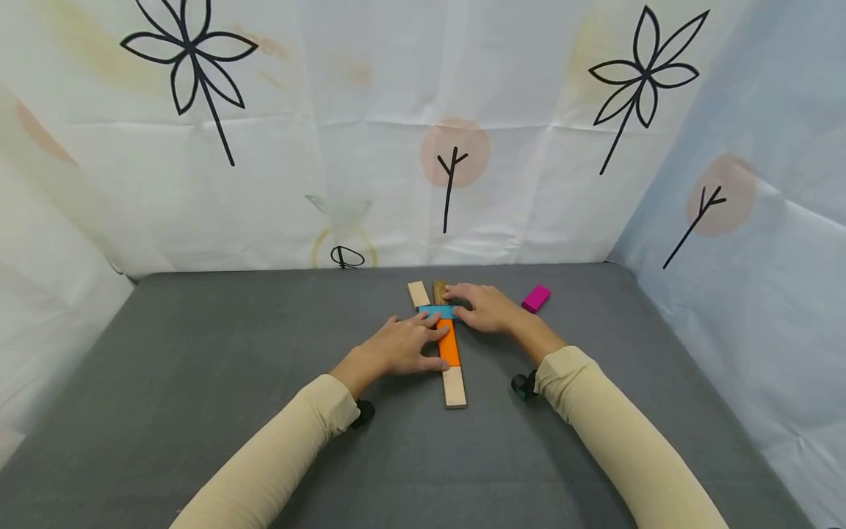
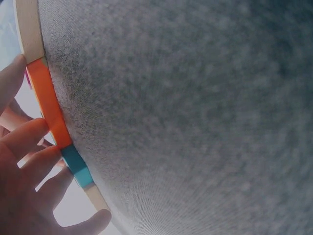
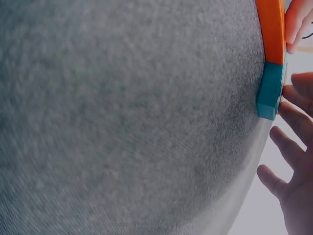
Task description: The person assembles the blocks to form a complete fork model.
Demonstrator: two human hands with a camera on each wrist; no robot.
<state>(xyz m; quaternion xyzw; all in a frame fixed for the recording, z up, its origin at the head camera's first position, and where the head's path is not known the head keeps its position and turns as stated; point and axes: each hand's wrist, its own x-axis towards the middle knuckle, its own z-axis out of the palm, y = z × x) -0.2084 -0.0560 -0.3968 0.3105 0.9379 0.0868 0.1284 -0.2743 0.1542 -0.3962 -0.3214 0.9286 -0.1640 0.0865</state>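
Observation:
Flat blocks lie joined in a figure on the grey tabletop. A blue block (image 1: 428, 311) crosses above an orange block (image 1: 449, 349), and a pale wooden block (image 1: 454, 389) continues the line toward me. Beyond the blue one are a dark brown block (image 1: 439, 291) and a tilted pale block (image 1: 418, 294). My left hand (image 1: 401, 345) spreads its fingers along the left side, touching the orange block (image 2: 49, 103) and reaching the blue one (image 2: 77, 165). At the right, my right hand (image 1: 487, 308) touches the blue block's end with its thumb, its other fingers extended near the brown block.
A magenta block (image 1: 536, 298) lies apart, right of my right hand. White cloth walls (image 1: 370, 162) with drawn flowers and trees stand behind the grey tabletop (image 1: 231, 367) and along its sides. Black wrist devices (image 1: 363, 414) show under both cuffs.

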